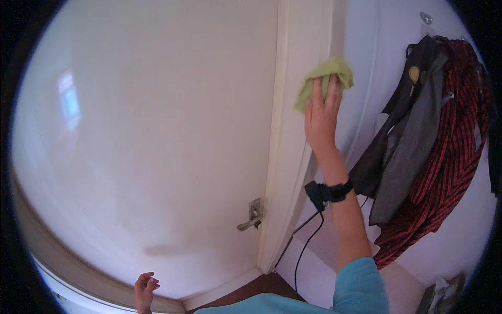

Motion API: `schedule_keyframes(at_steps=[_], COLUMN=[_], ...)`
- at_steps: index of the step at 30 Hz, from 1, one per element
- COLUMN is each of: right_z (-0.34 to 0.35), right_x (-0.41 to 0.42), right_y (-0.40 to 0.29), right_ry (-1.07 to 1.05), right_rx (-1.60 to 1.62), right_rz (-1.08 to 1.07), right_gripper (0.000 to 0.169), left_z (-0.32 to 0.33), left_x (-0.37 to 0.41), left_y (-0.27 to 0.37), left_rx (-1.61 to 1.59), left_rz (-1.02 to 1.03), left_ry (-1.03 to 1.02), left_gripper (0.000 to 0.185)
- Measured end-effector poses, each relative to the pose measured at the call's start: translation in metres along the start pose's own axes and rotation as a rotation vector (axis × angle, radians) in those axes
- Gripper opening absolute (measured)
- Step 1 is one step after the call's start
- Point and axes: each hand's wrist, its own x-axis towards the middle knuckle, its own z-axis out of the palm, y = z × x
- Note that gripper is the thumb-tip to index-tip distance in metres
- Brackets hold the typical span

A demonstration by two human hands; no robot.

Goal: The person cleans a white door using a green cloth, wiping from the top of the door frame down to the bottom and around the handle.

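My right hand (323, 117) is raised against the white door frame (304, 43), its fingers spread over a yellow-green cloth (335, 68) pressed to the frame's edge. A black strap with a cable circles that wrist. Low at the left, my left hand (146, 286) hangs in front of the white door (176, 117) with its fingers loosely curled and nothing in them. The metal door handle (247, 225) sits near the door's right edge, between and apart from both hands.
At the right, a dark grey garment (410, 149) and a red and black striped garment (451, 165) hang from the wall near a metal hook (426, 17). A black cable (300, 255) dangles beside the frame. Brown floor (266, 288) shows below.
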Motion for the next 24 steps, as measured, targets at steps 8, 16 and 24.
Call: schedule_keyframes(at_steps=[8,16,24], right_z=[0.020,0.010,-0.005], right_x=[-0.151,-0.321,-0.140], right_y=[-0.006,0.000,-0.010], right_ry=[-0.286,-0.512,-0.406], right_rx=[0.087,0.084,-0.320], right_rz=[0.054,-0.227,-0.272], right_gripper=[0.037,0.034,0.045], left_z=[0.043,0.064,0.039], left_x=[-0.003,0.000,-0.018], left_y=[0.007,0.020,-0.002], left_rx=[-0.008,-0.030,-0.021], left_rz=[-0.016,-0.072,-0.100], left_ry=[-0.024,-0.044,-0.012], left_gripper=[0.024,0.023,0.024])
